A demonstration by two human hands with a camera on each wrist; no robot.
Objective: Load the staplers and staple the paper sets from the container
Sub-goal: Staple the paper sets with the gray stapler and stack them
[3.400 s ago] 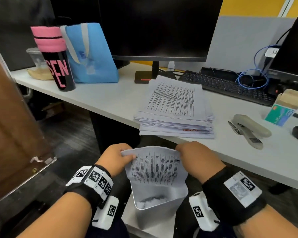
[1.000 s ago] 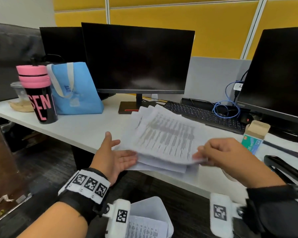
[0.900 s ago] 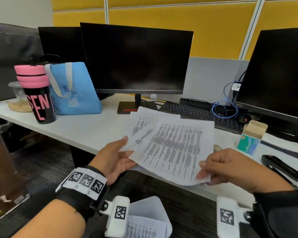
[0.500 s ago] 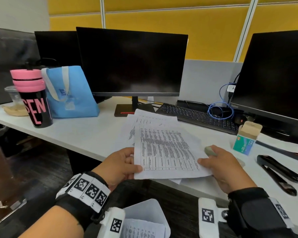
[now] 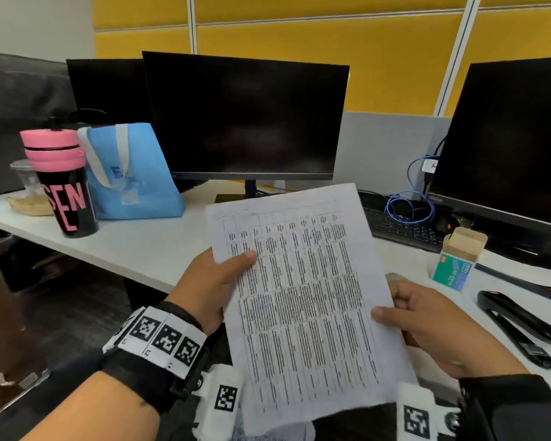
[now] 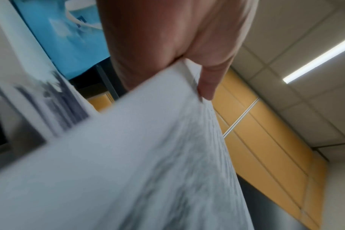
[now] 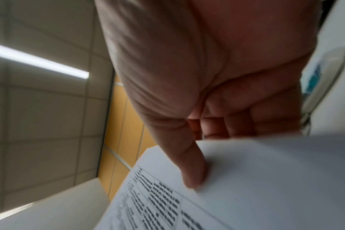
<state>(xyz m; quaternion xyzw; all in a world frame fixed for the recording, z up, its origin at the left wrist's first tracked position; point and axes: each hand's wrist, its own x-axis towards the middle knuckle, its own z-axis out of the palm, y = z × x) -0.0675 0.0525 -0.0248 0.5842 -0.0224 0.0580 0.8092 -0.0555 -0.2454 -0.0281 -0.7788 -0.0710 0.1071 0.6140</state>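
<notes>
A printed paper set (image 5: 303, 297) is held up off the desk, tilted towards me. My left hand (image 5: 233, 265) pinches its left edge, thumb on the front; the left wrist view shows the same grip (image 6: 197, 74) on the blurred sheets (image 6: 148, 155). My right hand (image 5: 392, 313) pinches the right edge, its thumb pressing the page (image 7: 266, 179). A black stapler (image 5: 519, 326) lies on the desk at the right. A grey stapler (image 7: 325, 80) lies behind my right hand. The open staple box (image 5: 458, 259) stands near it. The white container (image 5: 268, 436) peeks out below the paper.
The white desk (image 5: 140, 246) carries a pink-lidded black tumbler (image 5: 61, 183), a blue bag (image 5: 131, 176), a monitor (image 5: 245, 116), a keyboard (image 5: 401, 227) with a blue cable (image 5: 411, 205), and a second monitor (image 5: 506, 138) at the right.
The paper set has come up off the desk from lying flat to standing tilted in front of me. Both hands now pinch its side edges. My view has tipped upward.
</notes>
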